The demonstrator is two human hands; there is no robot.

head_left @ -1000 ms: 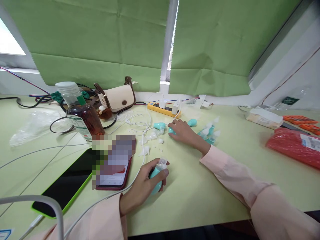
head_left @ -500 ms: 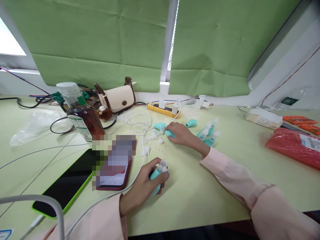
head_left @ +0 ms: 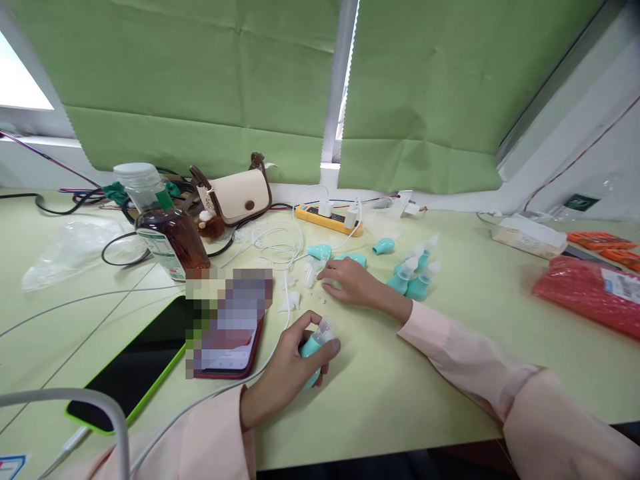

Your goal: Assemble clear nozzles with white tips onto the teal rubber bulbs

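Observation:
My left hand, near the front of the table, is wrapped round a teal nasal aspirator with a clear plastic tip, held tilted up. My right hand rests further back, its finger and thumb drawn together at the small clear plastic parts; whatever lies between them is too small to make out. Just behind those fingers a loose teal bulb lies on its side. Another teal bulb is to its left, and a third bulb to its right. Several aspirators with clear tips stand grouped right of my right hand.
Two phones lie at left, beside a bottle of dark liquid. White cables cross the table towards a yellow power strip. A cream handbag sits behind. At right are a red plastic package and a white box.
My right hand has let go of the teal bulb and moved slightly towards me, to the small clear parts. The small white piece there is out of sight. My left hand keeps its grip.

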